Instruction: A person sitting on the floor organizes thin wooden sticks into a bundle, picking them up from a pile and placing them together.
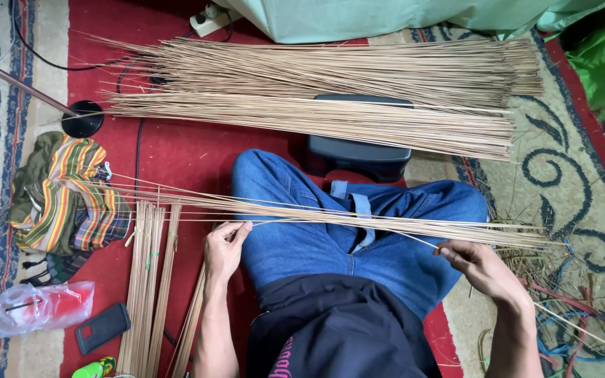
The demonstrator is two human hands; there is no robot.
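Both hands are working along one thin stick: our left hand (225, 245) is pinching its near-left stretch between thumb and fingertips, and our right hand (481, 266) is closing its fingers on the other end, so the thin stick (337, 222) is running taut across our lap between them. We are sitting cross-legged in blue jeans (316, 238) on the red carpet (176, 150), and a small sheaf of sticks (386, 225) is lying over our knees just under the one we are gripping. By our judgement we are separating a single stick from the sheaf; the next move is calling for a steady pull with both grips firm, so the brittle length does not bend or snap. Our left wrist is bending upward with the forearm rising from below; our right forearm is angling in from the lower right, knuckles turned up. Beyond our knees a large bundle of sticks (316, 94) is lying spread out, and a trimmed pile (150, 280) is resting beside our left arm, near a striped cloth (64, 192).
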